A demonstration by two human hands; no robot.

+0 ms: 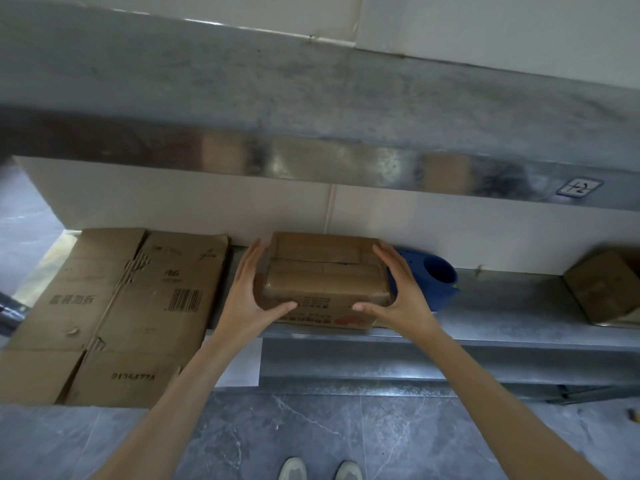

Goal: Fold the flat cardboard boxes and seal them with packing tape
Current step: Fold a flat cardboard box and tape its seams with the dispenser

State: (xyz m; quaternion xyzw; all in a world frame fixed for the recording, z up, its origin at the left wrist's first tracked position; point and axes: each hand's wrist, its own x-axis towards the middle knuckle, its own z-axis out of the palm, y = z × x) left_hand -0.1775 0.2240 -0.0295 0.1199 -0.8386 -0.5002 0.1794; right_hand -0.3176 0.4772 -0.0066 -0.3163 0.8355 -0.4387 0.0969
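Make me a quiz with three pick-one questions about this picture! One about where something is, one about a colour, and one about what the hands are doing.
1. Where does the flat cardboard lie?
A) left of the box
B) on top of the box
C) right of the box

2. What colour is the tape holder beside the box?
A) red
B) blue
C) green

3. What are the left hand and right hand doing?
A) hanging at the person's sides
B) lifting the flat cardboard
C) pressing on the two sides of the box

Answers:
1 A: the flat sheets lie past the left hand.
2 B: its round body is blue.
3 C: one hand is against each side of the box, with the thumbs on the front.
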